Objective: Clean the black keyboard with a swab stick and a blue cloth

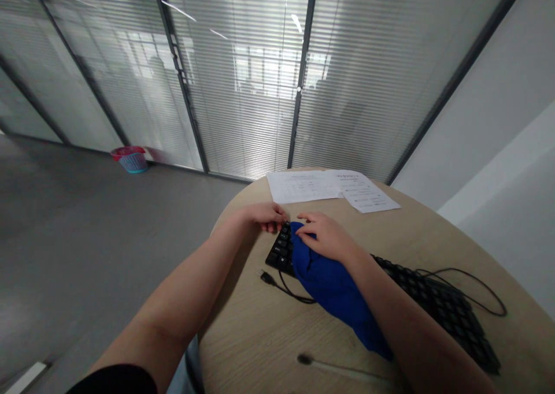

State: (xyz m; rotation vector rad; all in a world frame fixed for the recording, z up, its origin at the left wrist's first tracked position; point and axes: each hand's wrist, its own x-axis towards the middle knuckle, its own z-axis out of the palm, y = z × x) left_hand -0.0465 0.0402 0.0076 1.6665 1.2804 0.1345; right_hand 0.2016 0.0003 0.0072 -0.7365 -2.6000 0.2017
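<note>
Nearest, at the lower left, a black sleeve [117, 379] was shown, from which the left forearm [186, 290] was stretched forward and to the right. The right forearm [390, 301] was slanted leftward from the lower right, and by it one end of a thin, dark-tipped stick [333, 369] was hidden on the near part of the counter [251, 348]. Further in, a cable's plug [267, 278] was laid just beside the near left edge of a black keyboard [280, 255]. The keyboard was partly covered by a blue cloth [329, 284], itself crossed by the right forearm. More black keys [451, 307] were exposed beyond that arm, beside a looped cord [505, 309]; whether they belonged to the same keyboard could not be told.

The right grip [327, 236] was rested on the cloth's far end, fingers bent and parted; whether a fold was pinched could not be told. The left grip [265, 214] was placed at the keyboard's far left corner, fingers curled; whether the corner was grasped could not be made out. Past both, printed sheets [303, 187] were spread at the counter's far edge. On the floor [130, 238], a red and blue basket [133, 162] was set near blinds [247, 134].
</note>
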